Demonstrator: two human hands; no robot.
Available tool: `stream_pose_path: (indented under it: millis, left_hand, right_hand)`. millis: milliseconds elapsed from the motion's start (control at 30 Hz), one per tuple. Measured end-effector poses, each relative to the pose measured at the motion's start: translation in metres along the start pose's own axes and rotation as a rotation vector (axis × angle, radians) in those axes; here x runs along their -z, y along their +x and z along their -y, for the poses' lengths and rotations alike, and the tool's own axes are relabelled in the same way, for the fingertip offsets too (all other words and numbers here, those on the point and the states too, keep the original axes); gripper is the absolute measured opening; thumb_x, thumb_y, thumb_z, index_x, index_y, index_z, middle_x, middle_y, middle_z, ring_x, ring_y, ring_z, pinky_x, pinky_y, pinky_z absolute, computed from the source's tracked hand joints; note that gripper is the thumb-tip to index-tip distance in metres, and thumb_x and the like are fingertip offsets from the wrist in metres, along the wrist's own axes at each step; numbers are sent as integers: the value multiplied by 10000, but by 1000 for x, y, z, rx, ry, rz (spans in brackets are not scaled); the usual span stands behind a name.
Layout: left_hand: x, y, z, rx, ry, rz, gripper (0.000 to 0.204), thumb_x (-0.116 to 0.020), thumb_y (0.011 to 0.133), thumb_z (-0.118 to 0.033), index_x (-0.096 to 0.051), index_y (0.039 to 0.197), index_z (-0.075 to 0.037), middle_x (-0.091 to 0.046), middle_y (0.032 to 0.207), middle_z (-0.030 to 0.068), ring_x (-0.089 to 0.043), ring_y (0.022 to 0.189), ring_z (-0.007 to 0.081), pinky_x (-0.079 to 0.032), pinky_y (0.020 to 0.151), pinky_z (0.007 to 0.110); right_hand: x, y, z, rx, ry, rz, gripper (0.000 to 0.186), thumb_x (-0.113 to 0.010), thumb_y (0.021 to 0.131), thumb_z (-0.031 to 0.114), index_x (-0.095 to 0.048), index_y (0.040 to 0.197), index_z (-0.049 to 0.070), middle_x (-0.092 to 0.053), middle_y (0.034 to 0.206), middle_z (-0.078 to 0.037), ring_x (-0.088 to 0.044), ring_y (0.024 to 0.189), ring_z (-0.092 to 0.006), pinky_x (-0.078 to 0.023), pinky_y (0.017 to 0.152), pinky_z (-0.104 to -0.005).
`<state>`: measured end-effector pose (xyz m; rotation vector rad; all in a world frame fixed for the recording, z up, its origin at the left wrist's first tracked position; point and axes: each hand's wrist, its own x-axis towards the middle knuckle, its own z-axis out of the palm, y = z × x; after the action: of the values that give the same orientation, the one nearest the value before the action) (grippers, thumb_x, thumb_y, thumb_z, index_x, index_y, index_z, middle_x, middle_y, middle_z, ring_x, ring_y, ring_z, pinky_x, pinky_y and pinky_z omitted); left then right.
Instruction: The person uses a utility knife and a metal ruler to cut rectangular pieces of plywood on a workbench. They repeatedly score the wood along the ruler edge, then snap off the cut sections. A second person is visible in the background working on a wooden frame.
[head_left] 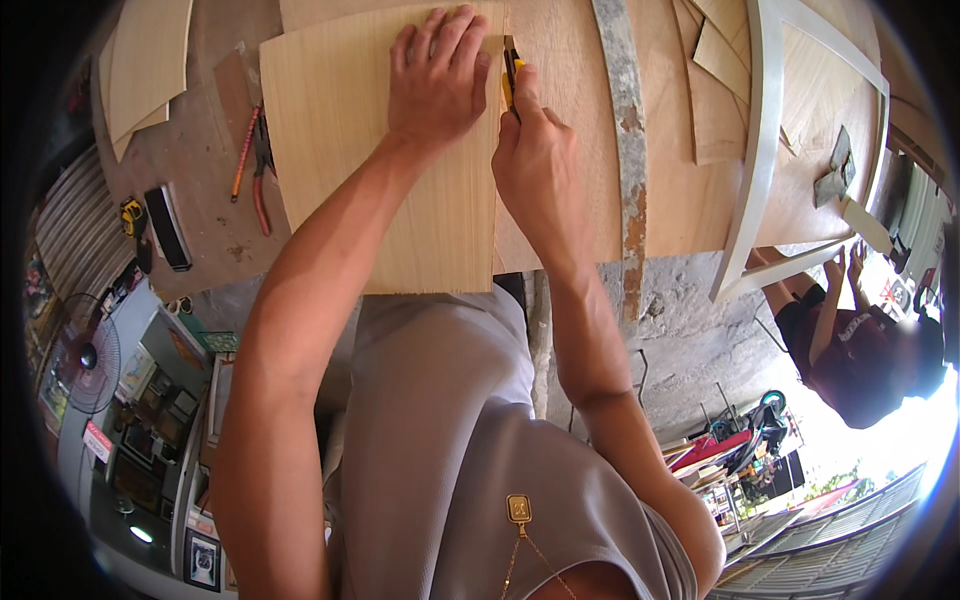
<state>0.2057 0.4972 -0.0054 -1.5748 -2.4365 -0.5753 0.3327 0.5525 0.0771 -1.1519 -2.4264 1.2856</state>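
A thin, pale plywood sheet [330, 120] lies on the workbench in front of me. My left hand [436, 85] rests flat on its upper right part, fingers stretched out and slightly apart. My right hand [537, 150] grips a yellow and black utility knife [514, 75], index finger laid along the handle. The knife's tip points away from me, close to the sheet's right edge near the far end. Just where the blade meets the wood is too small to make out.
Left of the sheet lie pliers [263, 170], a pencil [244, 155], a black case [168, 228] and a tape measure [132, 217]. To the right are a worn strip [628, 130], a white frame [757, 150] and a scraper-like tool [835, 172]. Another person [850, 335] works by the frame.
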Motion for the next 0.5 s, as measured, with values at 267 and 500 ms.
stream_pose_path:
  millis: [267,500]
  left_hand:
    - [2,0,3,56,-86,82,411,-563,926,-276,-584,1266,-47,-518,1367,120,-426,1313,316,-295,1072,561]
    - [7,1,-1,68,-93,62,392,-512,920,-209,-560,1251,-6,-513,1347,150,-421,1317,324,-287,1073,566]
  right_hand:
    - [-5,-46,-3,-91,-22,69,549,-511,883,-21,-360,1403,-109,-592,794,-324,-603,632,-452,-486,548,-498]
    - [-11,-92,-11,-104,-44,77,582,-514,884,-27,-338,1437,-68,-571,784,-286,-591,596,-439,-486,520,-498]
